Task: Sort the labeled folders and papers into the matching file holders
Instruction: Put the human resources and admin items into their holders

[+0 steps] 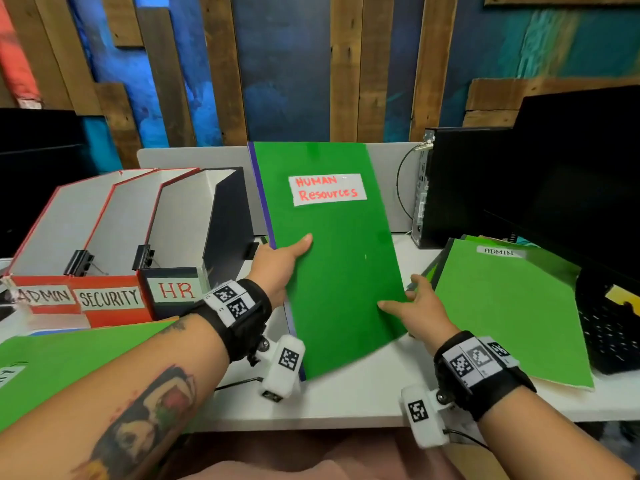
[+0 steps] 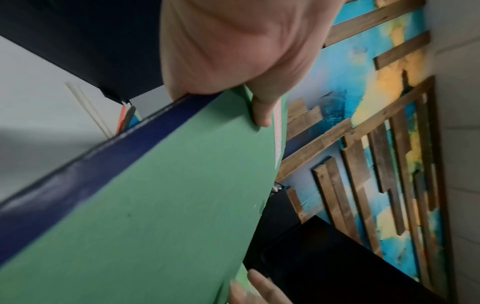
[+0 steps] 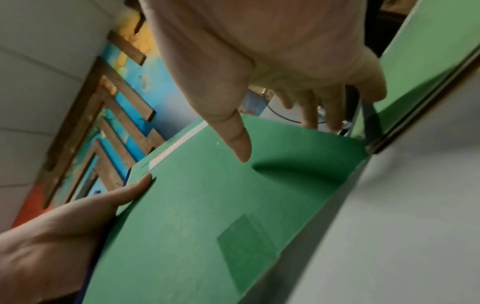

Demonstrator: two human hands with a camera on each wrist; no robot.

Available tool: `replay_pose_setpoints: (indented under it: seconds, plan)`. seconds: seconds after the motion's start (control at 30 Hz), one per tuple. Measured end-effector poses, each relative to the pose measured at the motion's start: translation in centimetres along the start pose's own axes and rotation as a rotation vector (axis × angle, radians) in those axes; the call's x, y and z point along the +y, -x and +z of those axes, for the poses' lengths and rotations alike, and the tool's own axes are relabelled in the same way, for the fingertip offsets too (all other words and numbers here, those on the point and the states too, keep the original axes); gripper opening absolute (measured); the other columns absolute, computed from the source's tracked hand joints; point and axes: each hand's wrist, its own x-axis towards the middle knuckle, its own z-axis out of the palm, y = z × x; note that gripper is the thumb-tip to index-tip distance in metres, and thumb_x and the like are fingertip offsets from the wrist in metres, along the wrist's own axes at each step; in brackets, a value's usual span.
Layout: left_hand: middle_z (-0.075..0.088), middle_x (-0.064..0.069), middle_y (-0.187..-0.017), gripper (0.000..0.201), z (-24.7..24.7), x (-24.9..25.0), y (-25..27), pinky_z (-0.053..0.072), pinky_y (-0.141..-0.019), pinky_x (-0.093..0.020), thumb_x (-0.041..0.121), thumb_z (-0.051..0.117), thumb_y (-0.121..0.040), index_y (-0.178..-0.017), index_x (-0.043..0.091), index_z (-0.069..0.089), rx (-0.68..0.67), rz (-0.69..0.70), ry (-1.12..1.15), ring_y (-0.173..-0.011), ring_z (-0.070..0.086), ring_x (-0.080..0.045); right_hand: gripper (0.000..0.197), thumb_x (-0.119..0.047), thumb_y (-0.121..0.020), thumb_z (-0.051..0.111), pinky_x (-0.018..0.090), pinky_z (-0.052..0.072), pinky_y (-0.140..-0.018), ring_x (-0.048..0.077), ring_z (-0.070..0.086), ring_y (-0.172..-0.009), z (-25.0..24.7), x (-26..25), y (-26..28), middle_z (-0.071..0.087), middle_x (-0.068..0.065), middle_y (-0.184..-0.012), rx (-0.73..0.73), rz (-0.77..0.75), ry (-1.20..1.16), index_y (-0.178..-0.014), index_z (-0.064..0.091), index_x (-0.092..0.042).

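Observation:
A green folder [image 1: 332, 258] with a blue spine and a white "Human Resources" label stands tilted above the table's middle. My left hand [image 1: 285, 259] grips its spine edge, thumb on the front and fingers hidden behind. My right hand [image 1: 414, 304] pinches the lower right edge, with the thumb pressing the cover [image 3: 207, 205] and the fingers behind. Three joined file holders stand at the left: ADMIN [image 1: 45, 295], SECURITY [image 1: 109, 297] and HR [image 1: 176, 291]. The HR holder is just left of the folder. The left wrist view shows the thumb [image 2: 261, 115] lying on the folder [image 2: 155, 205].
A green ADMIN folder [image 1: 512, 313] lies on other folders at the right, beside a black keyboard [image 1: 609, 327]. A monitor [image 1: 581, 174] and a PC tower [image 1: 450, 188] stand behind. Another green folder [image 1: 69, 358] lies at the near left. The white table [image 1: 346, 403] shows in front.

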Motion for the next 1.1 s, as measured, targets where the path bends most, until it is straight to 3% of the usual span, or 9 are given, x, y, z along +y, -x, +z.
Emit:
replay_pose_setpoints:
  seconds: [0.07,0.17,0.23,0.3,0.4,0.53,0.77,1.0,1.1]
  plan:
    - [0.075,-0.011,-0.109,0.053,0.0,-0.3,-1.4,0.061,-0.062,-0.033,0.023,0.082,-0.084,-0.127,0.001,0.058,0.044,-0.025,-0.072,-0.085,0.076,-0.024,0.059,-0.013,-0.082,0.083,0.039,0.049,-0.102,0.026,0.058,-0.12,-0.7,0.6,-0.6,0.056,0.007,-0.135,-0.015,0.045,-0.016,-0.132,0.053,-0.009]
    - [0.072,-0.008,-0.109,0.036,0.1,-0.7,-3.6,0.057,-0.079,-0.035,0.023,0.076,-0.09,-0.117,0.005,0.061,0.148,-0.018,-0.176,-0.088,0.07,-0.022,0.032,-0.017,-0.075,0.089,0.039,0.059,-0.085,0.026,0.072,-0.092,-1.0,1.0,-1.4,0.074,0.008,-0.109,-0.019,0.07,-0.131,-0.098,0.07,-0.006]
    - [0.068,-0.011,-0.118,0.016,0.3,-0.8,-4.6,0.053,-0.088,-0.035,0.016,0.067,-0.096,-0.109,0.007,0.062,0.212,0.001,-0.315,-0.098,0.066,-0.026,0.072,-0.045,-0.055,0.094,0.051,0.056,-0.096,0.031,0.07,-0.107,-1.0,2.7,-3.2,0.072,0.011,-0.12,-0.001,0.051,-0.166,-0.113,0.071,-0.009]
    - [0.06,-0.017,-0.133,0.028,0.3,-0.9,-5.3,0.05,-0.097,-0.036,0.008,0.058,-0.099,-0.126,0.004,0.058,0.222,-0.088,-0.38,-0.118,0.061,-0.032,0.091,-0.054,-0.058,0.087,0.052,0.044,-0.111,0.032,0.058,-0.129,-0.8,3.5,-4.4,0.06,0.009,-0.142,0.018,0.002,-0.185,-0.133,0.061,-0.01]
    - [0.054,-0.015,-0.145,0.052,0.3,-2.4,-5.9,0.046,-0.101,-0.034,0.015,0.066,-0.096,-0.143,0.002,0.049,0.117,-0.066,-0.797,-0.134,0.052,-0.031,0.069,-0.022,-0.094,0.07,0.047,0.029,-0.121,0.033,0.036,-0.146,-1.0,1.5,-2.9,0.038,0.011,-0.158,0.129,0.043,-0.199,-0.152,0.037,-0.003]
    - [0.036,-0.015,-0.159,0.057,1.1,-3.4,-8.2,0.041,-0.11,-0.047,0.024,0.054,-0.103,-0.153,0.003,0.035,0.198,-0.337,-0.404,-0.143,0.038,-0.038,0.067,-0.016,-0.098,0.065,0.044,0.032,-0.119,0.035,0.037,-0.145,-2.3,2.4,-4.5,0.034,0.017,-0.16,0.217,0.107,-0.152,-0.153,0.032,0.001]
    - [0.048,-0.019,-0.146,0.053,1.3,-3.2,-12.2,0.046,-0.101,-0.051,0.025,0.06,-0.098,-0.143,0.003,0.045,0.185,-0.475,-0.449,-0.129,0.051,-0.043,0.066,-0.005,-0.095,0.066,0.039,0.046,-0.102,0.031,0.057,-0.119,-4.5,3.6,-6.6,0.043,0.017,-0.154,0.215,0.19,-0.046,-0.152,0.035,0.0]
    - [0.038,-0.024,-0.152,0.062,1.4,-3.4,-14.4,0.041,-0.11,-0.056,0.025,0.06,-0.099,-0.152,0.005,0.033,0.146,-0.522,-0.552,-0.131,0.048,-0.045,0.062,-0.001,-0.091,0.069,0.047,0.046,-0.109,0.035,0.057,-0.123,-3.6,4.9,-7.5,0.055,0.018,-0.142,0.184,0.242,-0.055,-0.147,0.043,0.002]
    - [0.05,-0.022,-0.136,0.055,1.2,-3.6,-14.5,0.049,-0.088,-0.041,0.024,0.062,-0.097,-0.143,0.006,0.04,0.159,-0.51,-0.486,-0.093,0.059,-0.033,0.057,0.0,-0.091,0.068,0.048,0.048,-0.106,0.033,0.06,-0.117,-3.4,5.0,-7.5,0.058,0.014,-0.137,0.181,0.257,-0.073,-0.143,0.046,0.001]
